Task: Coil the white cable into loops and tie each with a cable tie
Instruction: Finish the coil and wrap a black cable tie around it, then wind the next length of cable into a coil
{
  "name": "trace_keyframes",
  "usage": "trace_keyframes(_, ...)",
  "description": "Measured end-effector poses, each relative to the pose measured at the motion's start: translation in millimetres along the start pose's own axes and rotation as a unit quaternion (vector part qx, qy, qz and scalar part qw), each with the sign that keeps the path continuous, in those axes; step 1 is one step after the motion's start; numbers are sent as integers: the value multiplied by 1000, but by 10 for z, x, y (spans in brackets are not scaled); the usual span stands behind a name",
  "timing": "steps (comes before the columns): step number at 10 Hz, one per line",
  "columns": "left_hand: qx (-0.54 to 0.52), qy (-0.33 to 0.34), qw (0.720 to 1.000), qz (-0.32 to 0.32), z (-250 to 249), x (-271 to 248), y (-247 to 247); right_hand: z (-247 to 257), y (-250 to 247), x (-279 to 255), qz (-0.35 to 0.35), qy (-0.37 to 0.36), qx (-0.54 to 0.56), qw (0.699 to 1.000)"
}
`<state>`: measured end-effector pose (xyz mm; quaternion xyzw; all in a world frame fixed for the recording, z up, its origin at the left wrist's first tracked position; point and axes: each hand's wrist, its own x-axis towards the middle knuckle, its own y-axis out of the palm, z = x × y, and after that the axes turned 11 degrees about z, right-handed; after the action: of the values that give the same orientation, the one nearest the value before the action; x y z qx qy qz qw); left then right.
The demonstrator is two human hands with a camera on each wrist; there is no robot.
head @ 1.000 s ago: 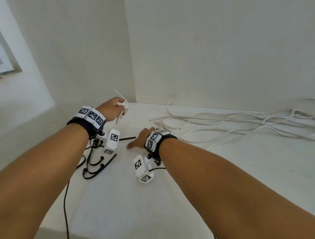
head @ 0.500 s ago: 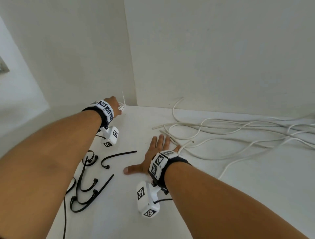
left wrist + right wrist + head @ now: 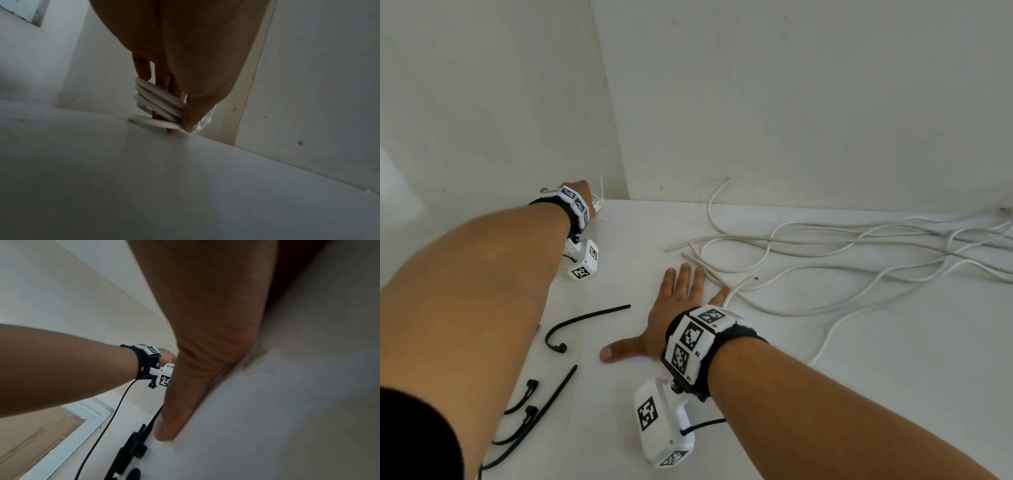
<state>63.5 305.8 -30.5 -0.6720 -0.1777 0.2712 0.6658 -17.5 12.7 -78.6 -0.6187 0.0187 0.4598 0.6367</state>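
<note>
White tabletop [image 3: 825, 394] set in a corner of pale walls, both hands out over it.

Far back in the corner, the left hand [image 3: 185, 91] grasps a small coiled bundle of white cable [image 3: 158, 104] between thumb and fingers, the bundle's lower end touching the table; a thin white tie [image 3: 601, 186] sticks up beside it (its fastening cannot be made out). Nearer, the right hand [image 3: 674, 315] lies released and flat on the surface, fingers spread, thumb out to the left, its little finger just beside the loose white cable [image 3: 825, 253] that sprawls in tangled strands toward the right edge. Several black cable ties [image 3: 582, 322] lie scattered near the left forearm.
</note>
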Motion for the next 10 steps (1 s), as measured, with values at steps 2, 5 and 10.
trace_keyframes(2,-2,-1,1000,2,31,110,57,-5,4,-8,-4,-5,-2,1000)
trace_keyframes(5,23,1,1000,18,35,-21,-5,7,-5,-20,-13,1,-11,1000)
trace_keyframes(10,-134,154,977,54,-609,-1423,-45,-81,-91,-295,-60,-34,-4,998)
